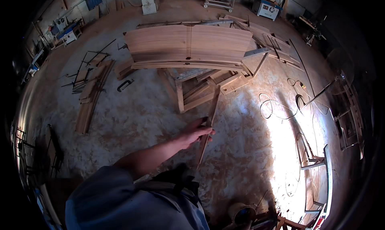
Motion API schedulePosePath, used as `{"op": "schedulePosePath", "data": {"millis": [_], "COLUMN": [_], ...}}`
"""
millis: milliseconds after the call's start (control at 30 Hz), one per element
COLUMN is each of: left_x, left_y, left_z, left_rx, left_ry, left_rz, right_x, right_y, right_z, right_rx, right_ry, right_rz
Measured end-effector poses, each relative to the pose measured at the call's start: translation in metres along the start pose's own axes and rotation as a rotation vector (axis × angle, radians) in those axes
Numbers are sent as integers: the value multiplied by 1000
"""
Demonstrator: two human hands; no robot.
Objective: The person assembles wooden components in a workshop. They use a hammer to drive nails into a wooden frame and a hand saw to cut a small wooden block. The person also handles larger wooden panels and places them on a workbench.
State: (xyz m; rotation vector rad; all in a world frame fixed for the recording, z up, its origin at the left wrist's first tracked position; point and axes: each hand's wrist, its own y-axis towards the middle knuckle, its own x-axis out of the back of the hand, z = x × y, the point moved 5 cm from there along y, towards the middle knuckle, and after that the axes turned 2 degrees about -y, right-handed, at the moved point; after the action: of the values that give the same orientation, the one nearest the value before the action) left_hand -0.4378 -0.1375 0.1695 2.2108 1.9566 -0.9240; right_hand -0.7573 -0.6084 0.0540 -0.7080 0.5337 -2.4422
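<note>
My left hand reaches forward over the floor, its fingers closed round a long thin wooden strip. The strip slants from near my body up toward the workbench, and its far end overlaps the wooden frame pieces in the picture. Beyond it, a wide wooden panel with a seam down its middle lies on a support. My right hand does not show.
Boards and clamps lie on the floor to the left, near a dark C-clamp. A cable loops across the floor at right, by a sunlit patch. A bucket stands close at lower right. Machines line the back wall.
</note>
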Motion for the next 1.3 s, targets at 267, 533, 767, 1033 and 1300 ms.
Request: {"op": "schedulePosePath", "data": {"millis": [267,533,767,1033,1300], "left_x": [57,128,187,229,266], "left_y": [-21,23,59,81,98], "left_z": [-17,-48,-88,-106,-122], "left_rx": [-74,-124,-81,-76,-72], "left_ry": [-109,-260,-449,-539,-437], "left_rz": [-150,-99,71,156,64], "right_x": [-130,-235,-329,-401,-468], "right_y": [37,-56,-142,-185,-177], "right_z": [27,125,168,187,200], "right_rx": [441,760,554,466,500], "right_ry": [-303,-373,-140,-182,-300], "right_rz": [360,365,450,522,622]}}
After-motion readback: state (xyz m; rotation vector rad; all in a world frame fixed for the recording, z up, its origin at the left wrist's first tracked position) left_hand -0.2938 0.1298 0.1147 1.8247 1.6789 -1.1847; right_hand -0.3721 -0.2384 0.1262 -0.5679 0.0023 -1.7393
